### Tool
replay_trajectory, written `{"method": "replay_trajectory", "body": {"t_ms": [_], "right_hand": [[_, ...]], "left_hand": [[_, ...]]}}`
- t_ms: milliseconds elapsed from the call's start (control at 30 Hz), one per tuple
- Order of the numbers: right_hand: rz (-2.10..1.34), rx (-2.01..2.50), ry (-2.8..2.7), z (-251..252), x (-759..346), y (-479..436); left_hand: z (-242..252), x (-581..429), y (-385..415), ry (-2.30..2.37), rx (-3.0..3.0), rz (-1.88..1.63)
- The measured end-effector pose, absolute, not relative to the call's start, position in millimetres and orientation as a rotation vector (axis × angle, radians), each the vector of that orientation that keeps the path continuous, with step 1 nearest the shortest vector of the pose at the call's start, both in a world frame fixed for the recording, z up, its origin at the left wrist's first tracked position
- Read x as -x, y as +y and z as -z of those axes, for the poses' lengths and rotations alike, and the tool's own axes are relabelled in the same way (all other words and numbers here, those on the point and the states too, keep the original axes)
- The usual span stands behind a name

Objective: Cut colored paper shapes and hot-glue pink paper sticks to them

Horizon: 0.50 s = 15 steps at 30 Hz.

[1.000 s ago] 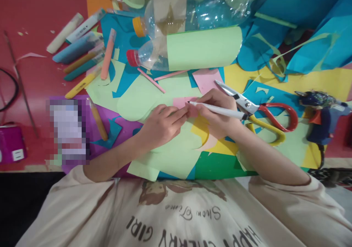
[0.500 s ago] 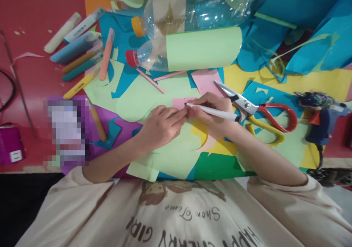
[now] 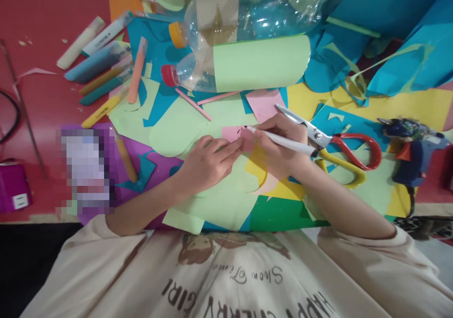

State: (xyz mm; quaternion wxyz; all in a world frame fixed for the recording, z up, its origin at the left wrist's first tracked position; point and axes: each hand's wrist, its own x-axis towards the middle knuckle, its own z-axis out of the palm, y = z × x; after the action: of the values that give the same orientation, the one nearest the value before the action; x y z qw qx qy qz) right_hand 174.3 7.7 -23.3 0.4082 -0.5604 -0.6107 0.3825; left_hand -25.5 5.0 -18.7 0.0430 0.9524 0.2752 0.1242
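Observation:
A white marker (image 3: 287, 141) with a black tip and a black rear end is pinched in my right hand (image 3: 283, 153). Its tip is at a small pink piece of paper (image 3: 230, 131), which bears short dark marks. Beside it on the left, my left hand (image 3: 212, 160) lies with its fingers stretched out, the fingertips pressing on the pink paper's near edge. Light green paper (image 3: 226, 205) spreads under both hands. Just right of my right hand lie scissors (image 3: 320, 138) with one red and one yellow handle; the hand partly hides their blades.
Several markers (image 3: 95, 63) lie at the left, above a blurred phone (image 3: 88, 167). Across the back lie a red-capped bottle wrapped in green paper (image 3: 262, 63) and an orange-capped bottle (image 3: 179, 35). A blue glue gun (image 3: 410, 162) is at the right. Coloured paper scraps cover the table.
My right hand has shifted slightly right, carrying the marker tip away from my left fingertips and uncovering dark marks on the pink paper. My left hand has stayed in place.

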Motion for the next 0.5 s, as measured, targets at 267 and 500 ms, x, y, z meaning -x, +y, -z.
{"method": "replay_trajectory", "body": {"t_ms": [267, 500], "right_hand": [[-0.996, 1.361, -1.663, 30.5, -175.9, 5.9], [-0.971, 1.43, -1.58, 25.0, -176.1, 7.6]], "left_hand": [[18.2, 23.3, 5.8, 0.844, -2.917, -0.47], [17.4, 22.7, 5.7, 0.856, -2.938, -0.462]]}}
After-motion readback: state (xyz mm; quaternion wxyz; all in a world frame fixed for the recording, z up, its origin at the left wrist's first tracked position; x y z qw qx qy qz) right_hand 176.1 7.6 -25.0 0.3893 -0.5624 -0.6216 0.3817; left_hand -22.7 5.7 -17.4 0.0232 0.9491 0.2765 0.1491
